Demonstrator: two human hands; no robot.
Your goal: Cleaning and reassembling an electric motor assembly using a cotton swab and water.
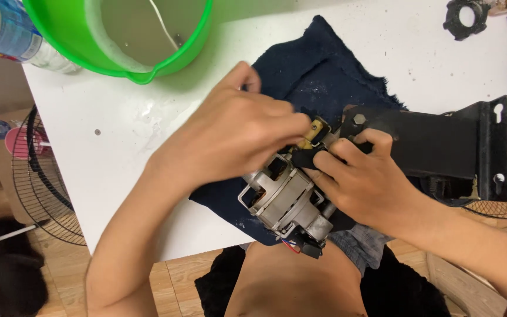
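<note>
A grey metal fan motor [283,199] lies on a dark blue cloth [318,76] at the near edge of a white table [107,152]. It is joined to a black metal bracket [441,147]. My left hand [230,132] pinches a small brass-coloured part [314,130] at the top of the motor. My right hand [365,182] grips the motor where it meets the bracket, with its fingers over a black piece. Red and blue wires [291,243] hang from the motor's near end.
A green plastic bucket [124,35] with cloudy water stands at the back left, a clear plastic bottle [7,32] beside it. Black plastic fan parts [467,17] lie at the back right. Wire fan guards [36,176] rest on the floor to the left and under the table's right side.
</note>
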